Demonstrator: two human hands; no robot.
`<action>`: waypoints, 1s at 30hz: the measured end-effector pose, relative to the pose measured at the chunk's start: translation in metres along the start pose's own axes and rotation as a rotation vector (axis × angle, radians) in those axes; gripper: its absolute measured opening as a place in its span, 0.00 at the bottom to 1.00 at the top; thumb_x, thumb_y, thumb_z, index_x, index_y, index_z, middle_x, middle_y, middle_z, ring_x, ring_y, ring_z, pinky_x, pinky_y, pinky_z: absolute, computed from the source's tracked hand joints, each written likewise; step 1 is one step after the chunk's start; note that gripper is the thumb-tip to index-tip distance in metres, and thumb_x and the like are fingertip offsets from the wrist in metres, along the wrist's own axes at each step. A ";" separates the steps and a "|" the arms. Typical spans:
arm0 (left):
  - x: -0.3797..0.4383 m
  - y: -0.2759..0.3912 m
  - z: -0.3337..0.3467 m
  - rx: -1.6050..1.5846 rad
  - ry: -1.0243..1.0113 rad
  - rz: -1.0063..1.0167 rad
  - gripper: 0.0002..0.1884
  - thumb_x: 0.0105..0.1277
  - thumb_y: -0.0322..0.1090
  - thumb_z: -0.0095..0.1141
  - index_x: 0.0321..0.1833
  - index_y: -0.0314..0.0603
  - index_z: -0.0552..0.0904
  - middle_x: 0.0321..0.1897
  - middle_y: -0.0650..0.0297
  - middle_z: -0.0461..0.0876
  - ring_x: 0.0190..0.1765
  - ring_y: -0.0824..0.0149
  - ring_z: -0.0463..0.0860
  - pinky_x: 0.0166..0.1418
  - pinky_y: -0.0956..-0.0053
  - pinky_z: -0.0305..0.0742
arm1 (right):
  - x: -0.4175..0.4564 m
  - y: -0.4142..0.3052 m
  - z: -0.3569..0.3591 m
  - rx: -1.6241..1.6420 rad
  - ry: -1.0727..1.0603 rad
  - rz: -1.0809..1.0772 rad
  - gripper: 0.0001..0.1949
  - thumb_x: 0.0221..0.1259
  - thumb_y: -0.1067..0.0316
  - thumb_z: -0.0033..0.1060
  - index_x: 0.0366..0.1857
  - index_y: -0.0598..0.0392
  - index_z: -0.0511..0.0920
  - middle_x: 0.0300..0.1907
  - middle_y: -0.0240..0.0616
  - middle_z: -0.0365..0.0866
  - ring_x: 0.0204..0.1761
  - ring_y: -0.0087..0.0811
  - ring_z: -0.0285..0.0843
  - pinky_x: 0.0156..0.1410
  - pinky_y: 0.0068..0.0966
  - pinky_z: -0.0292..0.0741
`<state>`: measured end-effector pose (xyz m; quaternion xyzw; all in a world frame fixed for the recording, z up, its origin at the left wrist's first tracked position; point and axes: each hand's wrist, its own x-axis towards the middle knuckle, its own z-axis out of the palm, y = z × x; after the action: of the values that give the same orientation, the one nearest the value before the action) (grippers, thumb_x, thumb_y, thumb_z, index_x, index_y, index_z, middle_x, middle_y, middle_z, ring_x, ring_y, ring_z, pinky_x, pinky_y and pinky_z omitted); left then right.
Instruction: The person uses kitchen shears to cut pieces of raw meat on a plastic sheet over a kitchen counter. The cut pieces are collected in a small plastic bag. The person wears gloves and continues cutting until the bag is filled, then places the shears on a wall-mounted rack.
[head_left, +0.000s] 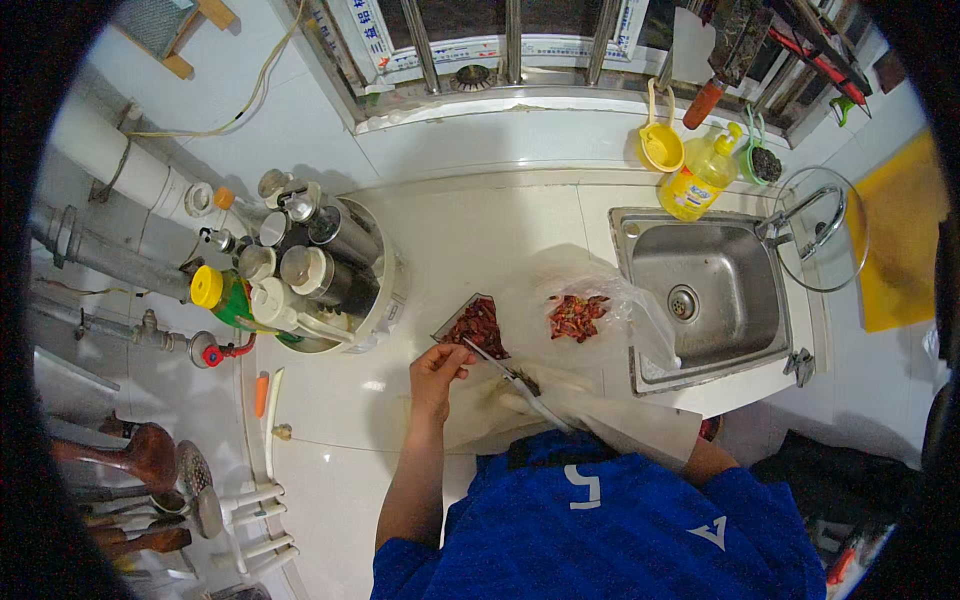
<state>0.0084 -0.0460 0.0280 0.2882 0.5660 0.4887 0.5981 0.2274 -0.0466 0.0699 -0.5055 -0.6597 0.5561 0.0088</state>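
Observation:
My left hand (439, 367) is raised with thumb and fingertips pinched beside a pile of dark red dried chilies (478, 328) on a small dark-edged tray or bag; what it pinches, if anything, is too small to tell. My right hand (529, 386), in a pale, loose plastic glove or sleeve, grips what look like scissors (487, 356), with narrow metal blades and a white handle. The blade tips lie over the pile, just above my left fingertips. To the right, cut red chili pieces (577, 318) lie in or on a clear plastic bag (645, 322).
A steel sink (709, 277) with a faucet (821, 217) is at right, a yellow soap bottle (697, 180) behind it. A round tub (386, 300) of bottles and jars stands left. A carrot (261, 394) and utensils (150, 457) are at the left edge.

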 end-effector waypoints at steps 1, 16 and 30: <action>0.001 0.000 -0.001 0.021 -0.016 0.005 0.07 0.68 0.30 0.63 0.41 0.33 0.85 0.33 0.59 0.87 0.36 0.70 0.84 0.38 0.78 0.76 | 0.004 0.000 0.001 0.015 -0.016 0.023 0.33 0.64 0.40 0.60 0.69 0.44 0.68 0.61 0.44 0.79 0.61 0.45 0.76 0.66 0.37 0.72; 0.036 -0.020 -0.003 0.304 -0.127 0.010 0.07 0.70 0.30 0.59 0.37 0.33 0.84 0.30 0.60 0.86 0.31 0.72 0.83 0.34 0.77 0.77 | 0.030 0.024 0.028 0.134 0.104 -0.008 0.29 0.68 0.41 0.56 0.62 0.52 0.73 0.38 0.39 0.84 0.38 0.32 0.83 0.45 0.33 0.77; 0.047 -0.028 0.000 0.581 -0.092 -0.008 0.08 0.66 0.31 0.60 0.34 0.31 0.84 0.25 0.60 0.86 0.26 0.73 0.82 0.30 0.77 0.76 | 0.020 0.012 0.020 0.766 -0.122 0.290 0.21 0.70 0.48 0.56 0.57 0.49 0.74 0.24 0.30 0.78 0.19 0.23 0.71 0.23 0.25 0.70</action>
<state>0.0102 -0.0128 -0.0158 0.4670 0.6558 0.2899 0.5175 0.2143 -0.0489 0.0424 -0.5194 -0.3262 0.7858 0.0791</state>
